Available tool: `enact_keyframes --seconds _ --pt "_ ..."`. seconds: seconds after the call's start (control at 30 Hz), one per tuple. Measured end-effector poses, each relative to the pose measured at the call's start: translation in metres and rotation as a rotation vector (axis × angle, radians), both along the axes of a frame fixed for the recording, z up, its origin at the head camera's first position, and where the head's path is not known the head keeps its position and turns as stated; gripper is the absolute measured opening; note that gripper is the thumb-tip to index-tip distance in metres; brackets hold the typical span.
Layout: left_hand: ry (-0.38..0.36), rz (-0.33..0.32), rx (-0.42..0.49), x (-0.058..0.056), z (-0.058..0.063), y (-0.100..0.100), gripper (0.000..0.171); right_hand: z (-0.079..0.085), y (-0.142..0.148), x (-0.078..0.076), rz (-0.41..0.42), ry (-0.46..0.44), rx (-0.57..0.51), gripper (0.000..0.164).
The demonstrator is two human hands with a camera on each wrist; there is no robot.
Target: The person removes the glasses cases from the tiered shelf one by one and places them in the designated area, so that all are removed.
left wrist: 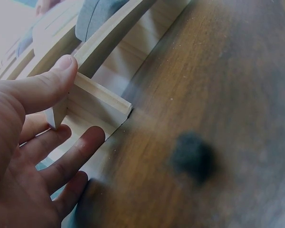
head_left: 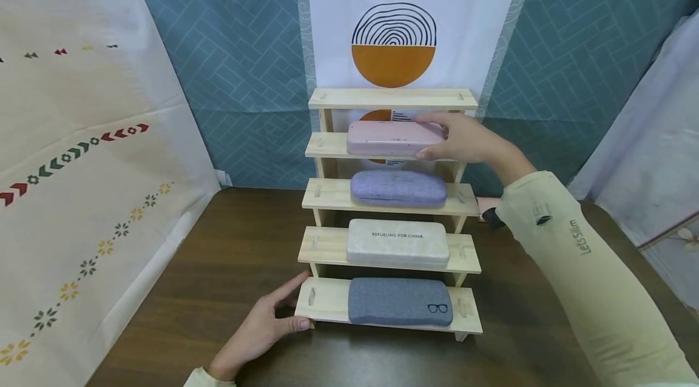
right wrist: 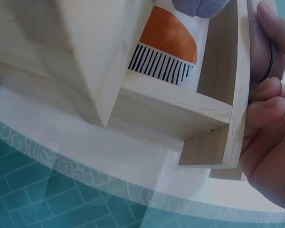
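A stepped wooden rack [head_left: 327,193] stands on the dark table, with one glasses case on each of its lower four boards. My right hand [head_left: 464,138] grips the right end of the pink glasses case [head_left: 382,138], which sits on the second board from the top. Below it are a purple case [head_left: 398,188], a white case [head_left: 397,242] with printed words, and a grey-blue case [head_left: 393,302] with a glasses drawing. At the bottom board's left end, my left hand [head_left: 262,326] holds the corner between thumb and fingers; the left wrist view shows the thumb [left wrist: 64,66] on the wood.
The rack's top board [head_left: 393,99] bears no case. Behind the rack hang a blue patterned cloth [head_left: 240,71] and a white printed panel [head_left: 338,23]. A pink and black item [head_left: 491,212] lies behind the rack's right side, partly covered by the sleeve.
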State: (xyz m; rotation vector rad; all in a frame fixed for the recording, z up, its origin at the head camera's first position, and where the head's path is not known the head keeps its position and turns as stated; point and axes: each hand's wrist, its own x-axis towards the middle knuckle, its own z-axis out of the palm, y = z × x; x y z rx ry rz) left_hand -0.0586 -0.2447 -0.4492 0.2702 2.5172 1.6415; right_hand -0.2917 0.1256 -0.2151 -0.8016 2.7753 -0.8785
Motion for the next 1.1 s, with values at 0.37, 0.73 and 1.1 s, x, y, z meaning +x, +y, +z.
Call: enact_keyframes --seconds 0.37,0.73,1.1 --pt "0.01 0.003 -0.014 -0.0004 0.0001 0.001 0.084 0.0003 0.0038 0.0006 0.033 -0.004 -0.013 0.082" --pt "0.009 0.006 -0.016 -0.0012 0.0002 0.0032 0.084 -0.0001 0.0071 0.0006 0.047 -0.003 -0.027 0.08" --pt "0.052 -0.005 -0.017 -0.0014 -0.0031 -0.0003 0.085 -0.0027 0.004 -0.0041 0.068 0.041 -0.013 0.074"
